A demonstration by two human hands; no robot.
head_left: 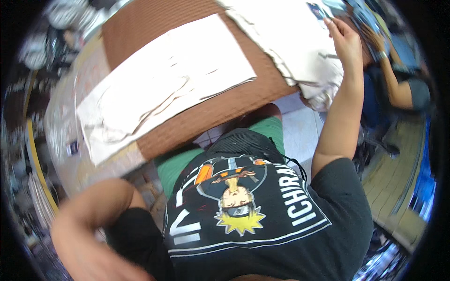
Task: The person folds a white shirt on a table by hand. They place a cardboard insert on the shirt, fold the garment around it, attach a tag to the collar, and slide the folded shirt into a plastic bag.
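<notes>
A white folded garment (171, 77) with wrinkles and dark crease lines lies across the brown cloth-covered table (206, 119). To its right, white cloth (272, 28) is piled up to the table's edge. Above that pile my right hand (346, 40) is closed, thumb and fingers pinched by a small blue-and-white piece (318, 10); what they hold is too small to make out. A thin grey metal object (327, 55) shows beside my right wrist. My left arm is bent back toward my body, and my left hand (110, 267) is smeared by motion at the lower edge, its fingers unreadable.
Another person's hand (375, 38) works on blue cloth (363, 14) at the far right. Clear plastic sheeting (65, 126) covers the table's left end. A wooden bench (391, 175) stands at the right. Plastic-wrapped bundles (68, 14) sit at the far left.
</notes>
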